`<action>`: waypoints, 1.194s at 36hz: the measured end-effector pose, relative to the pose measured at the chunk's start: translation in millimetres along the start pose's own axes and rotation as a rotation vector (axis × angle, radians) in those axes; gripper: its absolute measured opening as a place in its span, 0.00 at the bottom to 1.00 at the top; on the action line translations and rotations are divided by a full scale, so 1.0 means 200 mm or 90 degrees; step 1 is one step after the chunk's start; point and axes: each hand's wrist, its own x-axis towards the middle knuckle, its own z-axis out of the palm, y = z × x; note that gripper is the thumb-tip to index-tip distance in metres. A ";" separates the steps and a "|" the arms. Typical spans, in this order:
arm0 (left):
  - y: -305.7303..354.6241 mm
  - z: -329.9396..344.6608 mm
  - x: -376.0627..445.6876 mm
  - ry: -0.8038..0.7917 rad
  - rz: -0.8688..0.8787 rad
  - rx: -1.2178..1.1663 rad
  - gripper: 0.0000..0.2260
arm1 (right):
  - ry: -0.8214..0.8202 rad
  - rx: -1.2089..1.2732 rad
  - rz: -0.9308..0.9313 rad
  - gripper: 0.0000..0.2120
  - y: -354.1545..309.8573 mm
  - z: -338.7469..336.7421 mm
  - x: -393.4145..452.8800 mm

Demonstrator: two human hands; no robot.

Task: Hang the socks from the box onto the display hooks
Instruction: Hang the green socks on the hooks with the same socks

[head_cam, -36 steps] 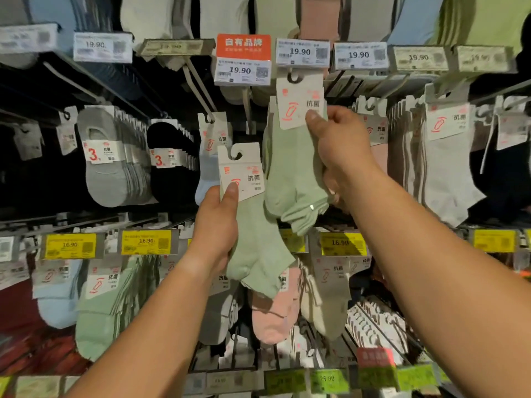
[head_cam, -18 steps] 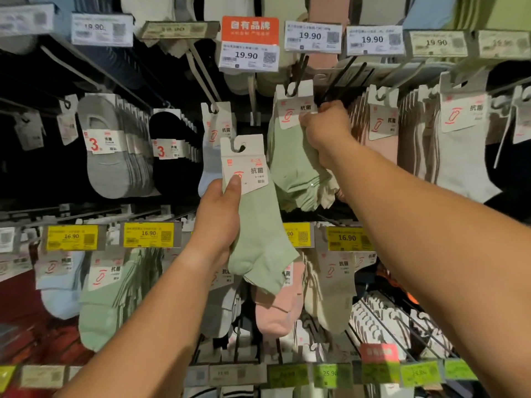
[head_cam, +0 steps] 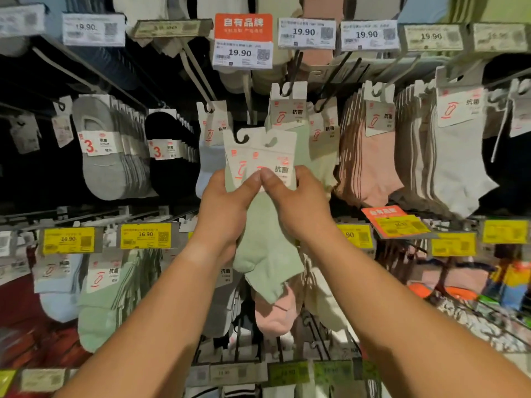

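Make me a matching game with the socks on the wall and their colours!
Things:
1. socks held in both hands
2. socks by the black ones, far left
3. socks right of the hands, top row
4. socks behind the second "3" label

Colours:
A. black
B. pale green
C. grey
D. pink

Pairs: 1-B, 2-C, 3-D, 4-A

A dark wall rack of black metal display hooks (head_cam: 293, 73) carries carded pale-green socks (head_cam: 287, 116), pink socks (head_cam: 370, 156) and grey socks (head_cam: 106, 156); white price tags (head_cam: 307, 33) line its upper edge.
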 end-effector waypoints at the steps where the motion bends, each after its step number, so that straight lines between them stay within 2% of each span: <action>1: 0.00 0.01 0.00 0.012 -0.003 -0.003 0.11 | 0.011 0.028 0.010 0.13 0.01 0.00 0.02; 4: -0.01 0.00 0.02 0.067 -0.028 -0.022 0.09 | 0.019 0.122 0.046 0.12 0.03 -0.04 0.08; 8: -0.03 -0.03 0.05 0.095 -0.017 0.018 0.06 | 0.004 0.122 0.068 0.13 0.01 -0.13 0.18; 12: -0.04 -0.03 0.05 0.094 -0.019 0.030 0.06 | -0.004 0.136 0.027 0.09 -0.11 -0.19 0.31; 18: -0.04 -0.04 0.04 0.089 -0.031 0.036 0.06 | -0.004 0.096 -0.020 0.13 -0.28 -0.23 0.47; 23: -0.03 -0.05 0.04 0.088 -0.027 0.025 0.06 | -0.004 0.088 -0.026 0.13 -0.33 -0.25 0.55; 27: -0.02 -0.06 0.03 0.080 -0.032 0.016 0.06 | -0.008 0.024 0.011 0.16 -0.32 -0.25 0.60; 32: 0.00 -0.06 0.02 0.072 -0.029 0.030 0.07 | 0.013 -0.055 0.059 0.14 -0.26 -0.20 0.66; 37: 0.02 -0.06 0.02 0.067 -0.029 0.040 0.07 | 0.047 -0.168 0.081 0.25 -0.20 -0.14 0.66; 40: 0.03 -0.05 0.02 0.056 -0.026 0.054 0.07 | 0.144 -0.292 0.019 0.28 -0.20 -0.15 0.61; 42: 0.05 -0.03 0.03 0.036 -0.023 0.057 0.07 | 0.192 -0.285 -0.090 0.22 -0.19 -0.16 0.50; 43: 0.06 -0.02 0.04 0.027 -0.019 0.055 0.07 | 0.168 -0.247 -0.109 0.19 -0.18 -0.15 0.43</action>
